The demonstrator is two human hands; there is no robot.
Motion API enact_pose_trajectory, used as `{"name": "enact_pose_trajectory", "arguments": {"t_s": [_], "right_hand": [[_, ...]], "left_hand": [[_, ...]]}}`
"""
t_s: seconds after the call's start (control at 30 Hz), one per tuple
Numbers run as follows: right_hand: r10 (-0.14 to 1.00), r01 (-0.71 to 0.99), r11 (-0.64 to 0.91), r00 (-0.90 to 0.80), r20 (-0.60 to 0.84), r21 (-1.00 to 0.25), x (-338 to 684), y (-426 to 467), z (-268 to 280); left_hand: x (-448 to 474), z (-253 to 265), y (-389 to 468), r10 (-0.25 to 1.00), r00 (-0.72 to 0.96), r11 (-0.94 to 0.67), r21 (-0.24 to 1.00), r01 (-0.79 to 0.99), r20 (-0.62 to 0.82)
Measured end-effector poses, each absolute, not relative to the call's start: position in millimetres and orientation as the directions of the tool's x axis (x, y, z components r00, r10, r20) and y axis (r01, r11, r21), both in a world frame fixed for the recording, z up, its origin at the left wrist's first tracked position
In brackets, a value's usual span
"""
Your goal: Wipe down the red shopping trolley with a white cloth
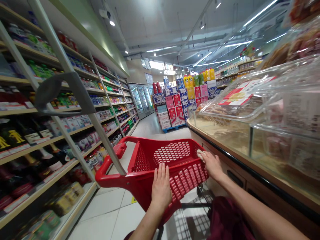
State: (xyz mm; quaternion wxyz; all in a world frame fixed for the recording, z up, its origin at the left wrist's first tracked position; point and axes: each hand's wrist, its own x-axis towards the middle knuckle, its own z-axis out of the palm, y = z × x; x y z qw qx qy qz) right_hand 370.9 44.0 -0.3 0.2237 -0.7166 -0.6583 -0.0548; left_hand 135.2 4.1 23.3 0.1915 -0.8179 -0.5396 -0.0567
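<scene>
Drinks shelves [60, 176]: far L, floor tiles [106, 211] giving cart room.
Red shopping cart [145, 181]: right ahead of you, long axis L–R, handle [103, 170] L.
Your L hand [161, 188]: fingers straight, laid on near side, gripping nada.
Your R hand [212, 165]: curled on white cloth [200, 154] @ cart's R end, nearer it.
Display counter [225, 135]: tight on R.
</scene>
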Motion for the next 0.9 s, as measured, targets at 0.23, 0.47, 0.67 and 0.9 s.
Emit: {"name": "enact_pose_trajectory", "arguments": {"t_s": [0.23, 0.47, 0.67, 0.9], "right_hand": [[0.874, 0.937, 0.304, -0.203, 0.442, -0.171, 345, 40, 1], [0.882, 0.956, 0.202, -0.083, 0.465, -0.214, 340, 40, 0], [0.89, 0.962, 0.189, -0.082, 0.448, -0.198, 345, 41, -2], [0.83, 0.926, 0.342, -0.218, 0.514, -0.159, 323, 41, -1]], "left_hand": [[135, 25, 3, 0.858, 0.424, -0.359, -0.251, 0.899, 0.289], [138, 28, 1, 0.868, 0.408, -0.355, -0.219, 0.909, 0.283], [136, 28, 1, 0.864, 0.423, -0.371, -0.225, 0.901, 0.272], [137, 24, -1, 0.833, 0.469, -0.425, -0.201, 0.882, 0.295]]}}
